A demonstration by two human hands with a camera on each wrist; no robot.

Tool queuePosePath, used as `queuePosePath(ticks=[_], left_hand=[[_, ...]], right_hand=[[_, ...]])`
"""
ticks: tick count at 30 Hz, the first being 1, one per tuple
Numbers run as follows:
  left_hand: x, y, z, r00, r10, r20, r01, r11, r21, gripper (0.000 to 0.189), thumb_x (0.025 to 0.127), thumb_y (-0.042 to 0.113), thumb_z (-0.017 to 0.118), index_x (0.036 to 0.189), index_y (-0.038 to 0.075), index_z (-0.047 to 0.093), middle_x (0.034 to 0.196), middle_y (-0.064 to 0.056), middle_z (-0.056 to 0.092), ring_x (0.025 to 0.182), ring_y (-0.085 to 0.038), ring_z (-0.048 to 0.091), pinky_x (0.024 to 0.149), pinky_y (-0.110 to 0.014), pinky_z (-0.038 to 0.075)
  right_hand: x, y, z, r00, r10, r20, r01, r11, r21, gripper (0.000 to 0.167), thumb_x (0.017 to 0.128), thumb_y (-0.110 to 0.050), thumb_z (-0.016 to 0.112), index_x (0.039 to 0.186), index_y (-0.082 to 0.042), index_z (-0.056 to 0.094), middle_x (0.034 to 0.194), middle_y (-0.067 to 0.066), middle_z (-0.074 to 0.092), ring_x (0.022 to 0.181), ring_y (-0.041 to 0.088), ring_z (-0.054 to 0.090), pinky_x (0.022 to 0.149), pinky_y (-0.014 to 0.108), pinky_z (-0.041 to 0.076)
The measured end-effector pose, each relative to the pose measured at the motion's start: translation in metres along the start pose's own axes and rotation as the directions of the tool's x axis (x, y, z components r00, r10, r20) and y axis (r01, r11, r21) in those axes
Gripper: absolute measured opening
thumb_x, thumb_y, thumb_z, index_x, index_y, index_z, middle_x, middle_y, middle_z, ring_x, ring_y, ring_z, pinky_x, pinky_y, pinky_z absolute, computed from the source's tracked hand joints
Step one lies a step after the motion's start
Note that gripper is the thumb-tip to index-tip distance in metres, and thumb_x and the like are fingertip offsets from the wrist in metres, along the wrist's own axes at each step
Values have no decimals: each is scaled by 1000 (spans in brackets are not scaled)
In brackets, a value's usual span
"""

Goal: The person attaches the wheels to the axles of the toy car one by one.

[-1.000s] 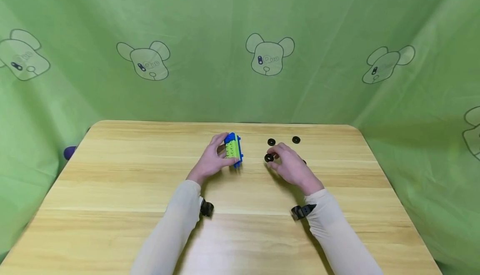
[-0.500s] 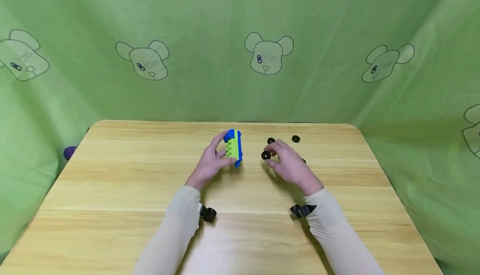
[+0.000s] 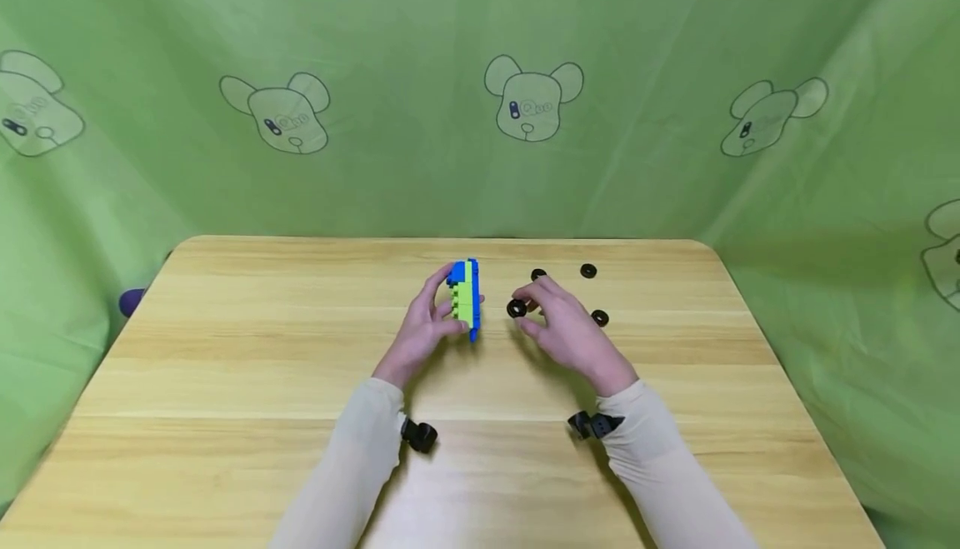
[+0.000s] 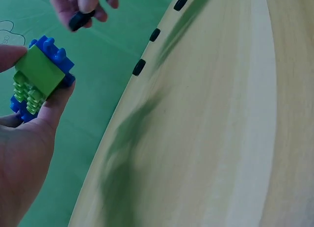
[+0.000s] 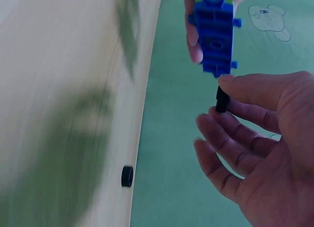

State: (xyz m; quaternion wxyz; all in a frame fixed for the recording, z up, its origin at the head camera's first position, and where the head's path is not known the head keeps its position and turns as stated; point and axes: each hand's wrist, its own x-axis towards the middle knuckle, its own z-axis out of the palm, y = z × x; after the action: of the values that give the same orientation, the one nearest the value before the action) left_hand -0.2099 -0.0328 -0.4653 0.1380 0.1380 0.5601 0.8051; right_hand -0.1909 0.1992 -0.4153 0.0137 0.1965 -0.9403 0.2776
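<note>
My left hand [image 3: 422,326] grips a toy vehicle body [image 3: 465,297] built of lime-green and blue plastic blocks, held above the table and tipped on its side. Its blue underside [image 5: 216,42], with short axle pegs at the sides, faces my right hand in the right wrist view. Between thumb and fingertips my right hand [image 3: 566,328] pinches a small black toy wheel [image 3: 516,308] with a hole in its middle. A short gap separates this wheel from the vehicle body in the head view.
Three more black wheels lie on the wooden table [image 3: 300,366]: one behind my right hand [image 3: 538,274], another wheel [image 3: 588,271] farther back, and a wheel [image 3: 600,317] to its right. A green curtain [image 3: 420,182] hangs around the table's back and sides.
My right hand has moved left with the wheel, closer to the vehicle body. My left hand has turned the body so its studs face more to the left. The wheel at the right has come into fuller view.
</note>
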Motion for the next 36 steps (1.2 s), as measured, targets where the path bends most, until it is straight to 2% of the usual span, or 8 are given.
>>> queuePosePath(ticks=[4, 6, 16, 20, 25, 36], left_hand=[[0, -2, 1, 999, 36, -12, -37, 999, -26, 94, 75, -22, 56, 156, 15, 24, 157, -3, 26, 125, -35, 52, 92, -36, 53], [0, -4, 2, 998, 52, -18, -53, 998, -35, 94, 74, -23, 56, 155, 14, 26, 159, 2, 21, 124, -35, 53, 90, -36, 53], [-2, -4, 5, 991, 115, -61, -121, 987, -103, 91, 75, -23, 57, 153, 13, 29, 159, -3, 18, 126, -39, 49, 93, -36, 52], [-3, -4, 5, 991, 112, -72, -120, 984, -130, 90, 76, -23, 59, 154, 12, 28, 160, -3, 15, 128, -39, 48, 95, -36, 50], [-4, -5, 4, 991, 94, -94, -105, 987, -120, 91, 76, -23, 59, 154, 13, 29, 161, -3, 14, 126, -36, 49, 92, -34, 52], [-3, -6, 8, 990, 103, -96, -114, 986, -123, 92, 75, -25, 57, 155, 10, 28, 160, -9, 16, 121, -34, 51, 87, -30, 54]], right_hand=[[0, -8, 2, 1000, -19, -24, 20, 1000, 23, 38, 90, -13, 72, 125, -4, 61, 113, 3, 56, 104, 23, 59, 92, 42, 51], [-1, -11, 3, 999, -28, -37, 29, 999, 27, 38, 90, -13, 73, 125, -5, 61, 112, 2, 56, 103, 22, 59, 92, 41, 51], [-3, -25, 3, 995, -88, -57, 89, 996, 17, 38, 89, -15, 74, 124, -7, 62, 113, 0, 56, 103, 20, 59, 92, 41, 51], [-3, -28, 4, 990, -123, -71, 123, 992, 2, 37, 89, -15, 75, 122, -7, 63, 111, 0, 56, 101, 19, 59, 91, 40, 52], [-1, -30, 7, 985, -156, -78, 156, 988, -11, 37, 88, -14, 75, 121, -5, 63, 110, 1, 57, 100, 18, 59, 90, 38, 52], [0, -33, 14, 983, -164, -84, 164, 986, -6, 37, 86, -11, 76, 120, -5, 63, 110, 1, 58, 99, 20, 60, 89, 38, 53]])
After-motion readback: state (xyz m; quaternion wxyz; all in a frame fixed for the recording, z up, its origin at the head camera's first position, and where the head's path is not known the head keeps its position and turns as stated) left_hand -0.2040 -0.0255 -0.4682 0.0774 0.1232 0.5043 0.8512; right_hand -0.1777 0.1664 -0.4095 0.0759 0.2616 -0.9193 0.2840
